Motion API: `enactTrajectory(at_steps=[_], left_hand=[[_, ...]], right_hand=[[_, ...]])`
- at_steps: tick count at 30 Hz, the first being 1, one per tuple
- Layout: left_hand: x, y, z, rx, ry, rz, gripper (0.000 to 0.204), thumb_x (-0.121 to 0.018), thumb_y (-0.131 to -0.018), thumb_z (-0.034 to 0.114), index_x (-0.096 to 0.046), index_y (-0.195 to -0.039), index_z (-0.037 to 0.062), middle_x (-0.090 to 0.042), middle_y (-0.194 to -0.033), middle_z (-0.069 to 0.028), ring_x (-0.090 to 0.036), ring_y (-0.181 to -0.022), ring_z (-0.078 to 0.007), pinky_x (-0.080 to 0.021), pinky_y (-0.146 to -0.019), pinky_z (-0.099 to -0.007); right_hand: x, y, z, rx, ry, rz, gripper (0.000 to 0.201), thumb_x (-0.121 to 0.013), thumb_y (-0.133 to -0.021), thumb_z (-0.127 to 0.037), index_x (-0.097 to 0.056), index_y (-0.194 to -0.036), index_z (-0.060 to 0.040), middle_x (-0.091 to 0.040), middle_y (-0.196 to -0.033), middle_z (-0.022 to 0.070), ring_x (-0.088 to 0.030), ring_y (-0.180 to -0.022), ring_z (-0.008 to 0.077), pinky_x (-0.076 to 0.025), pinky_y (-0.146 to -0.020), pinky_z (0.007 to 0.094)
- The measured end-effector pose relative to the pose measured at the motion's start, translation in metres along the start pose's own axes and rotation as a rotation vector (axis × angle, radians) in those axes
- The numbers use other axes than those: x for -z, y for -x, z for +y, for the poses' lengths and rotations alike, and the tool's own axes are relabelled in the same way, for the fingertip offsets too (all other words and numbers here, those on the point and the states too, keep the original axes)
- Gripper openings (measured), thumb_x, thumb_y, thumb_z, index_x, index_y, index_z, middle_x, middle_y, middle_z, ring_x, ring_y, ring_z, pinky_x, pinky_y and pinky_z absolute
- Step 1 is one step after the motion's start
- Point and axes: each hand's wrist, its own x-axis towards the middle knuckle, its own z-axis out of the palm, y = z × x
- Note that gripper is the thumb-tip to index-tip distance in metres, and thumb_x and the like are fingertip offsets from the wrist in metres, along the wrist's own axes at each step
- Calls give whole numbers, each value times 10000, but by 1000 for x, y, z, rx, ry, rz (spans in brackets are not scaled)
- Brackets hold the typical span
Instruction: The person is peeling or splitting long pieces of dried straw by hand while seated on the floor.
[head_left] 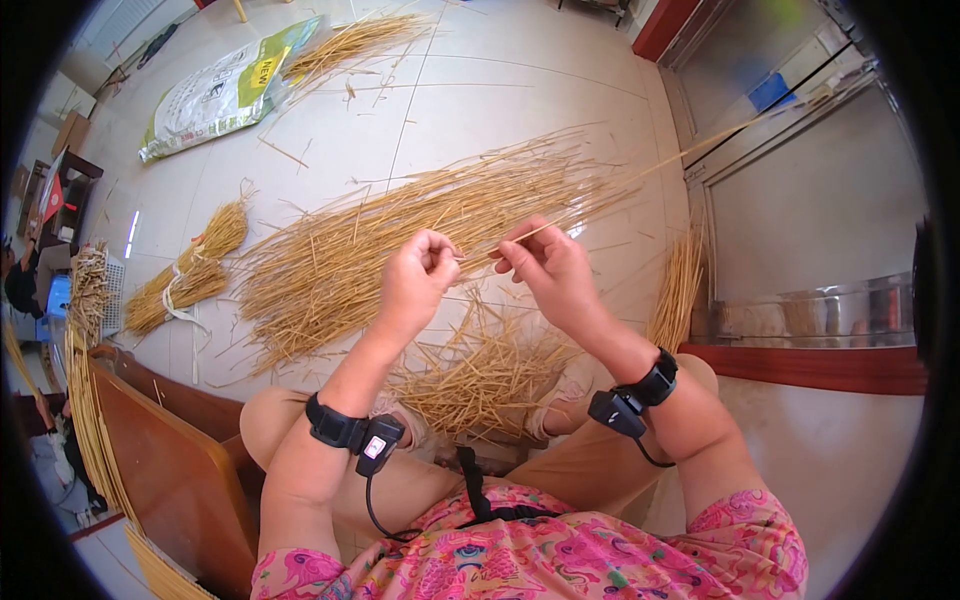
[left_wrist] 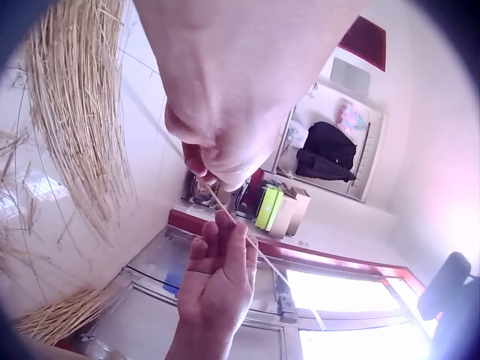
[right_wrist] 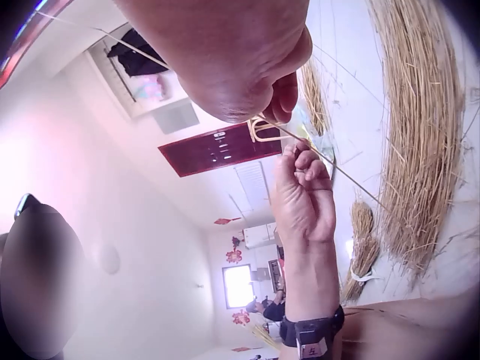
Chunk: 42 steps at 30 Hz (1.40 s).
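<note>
Both hands are raised in front of the body, over the straw on the floor. The left hand [head_left: 412, 280] pinches a thin straw stalk [head_left: 700, 147] between thumb and curled fingers. A short way to its right, the right hand [head_left: 560, 278] holds the same stalk between thumb and fingers. From there the stalk runs far out to the upper right, past the metal door. In the left wrist view the stalk [left_wrist: 264, 259] spans the gap between the two hands. Beneath them lies a wide spread of long straw [head_left: 400, 235], with shorter broken straw [head_left: 480, 375] between the feet.
A tied straw bundle [head_left: 190, 275] lies at left, near a wooden box-like piece of furniture [head_left: 165, 440]. Behind is a printed sack [head_left: 225, 95] with straw at its mouth. More straw [head_left: 680, 285] leans by the metal door [head_left: 815, 200] at right.
</note>
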Motion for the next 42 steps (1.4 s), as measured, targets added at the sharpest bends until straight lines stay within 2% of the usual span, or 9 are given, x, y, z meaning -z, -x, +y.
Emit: enactTrajectory(at_steps=[5, 8, 9, 12, 13, 16, 19, 25, 42], left_hand=[[18, -5, 6, 102, 173, 129, 62, -498, -873, 42, -545, -864, 2, -559, -727, -13, -447, -587, -52, -397, -536, -198], [26, 3, 19, 143, -116, -342, 75, -582, -844, 86, -586, -818, 17, -569, -728, 6, -476, -605, -61, -396, -541, -205], [23, 7, 22, 227, -137, -518, 133, -677, -788, 138, -609, -767, 25, -575, -707, 8, -483, -604, -63, -390, -531, -215], [8, 15, 30, -85, -573, -486, 188, -728, -744, 147, -599, -755, 11, -567, -678, -5, -461, -572, -64, -383, -516, -221], [7, 14, 24, -235, -651, -397, 185, -716, -752, 125, -589, -773, -8, -552, -662, -17, -443, -545, -66, -370, -499, -221], [-4, 10, 22, -133, -454, -144, 156, -688, -775, 100, -601, -844, -9, -557, -671, -2, -452, -550, -61, -382, -514, -210], [-1, 3, 12, -101, -390, -231, 152, -634, -816, 80, -603, -930, -16, -603, -721, -13, -499, -582, -55, -421, -541, -198], [0, 6, 13, 177, 37, -302, 148, -565, -861, 76, -601, -954, -33, -651, -806, -89, -592, -633, -88, -490, -562, -210], [2, 6, 19, 233, -39, -389, 124, -568, -849, 82, -596, -903, -26, -644, -791, -81, -609, -622, -100, -498, -553, -215]], right_hand=[[17, -9, 4, -25, -52, 67, 66, -499, -924, -87, -508, -914, -22, -644, -814, 51, -608, -710, 87, -461, -581, 207], [29, -11, 1, -59, -9, 84, 71, -500, -924, -90, -506, -915, -20, -646, -815, 60, -605, -702, 88, -458, -571, 211], [30, -12, 1, -61, -4, 79, 71, -500, -923, -89, -505, -917, -19, -647, -815, 62, -604, -699, 88, -458, -569, 212], [30, -13, -1, -73, 7, 56, 71, -502, -922, -86, -503, -925, -16, -646, -814, 67, -602, -694, 90, -458, -567, 216], [28, -12, 0, -76, 6, 41, 70, -502, -921, -84, -502, -928, -14, -645, -814, 68, -602, -695, 90, -458, -568, 216], [23, -10, 1, -85, -4, -11, 69, -504, -919, -77, -499, -932, -9, -642, -815, 70, -601, -697, 91, -456, -567, 218], [18, -8, 0, -66, 15, -52, 66, -503, -919, -68, -496, -935, -5, -639, -817, 71, -599, -700, 90, -454, -564, 217], [13, -7, 3, -78, -2, -100, 47, -464, -931, -48, -505, -939, -25, -622, -841, 50, -590, -727, 84, -456, -591, 205], [8, -3, 0, -62, -72, -185, 42, -475, -923, -30, -511, -931, -11, -610, -816, 43, -600, -740, 89, -471, -596, 216]])
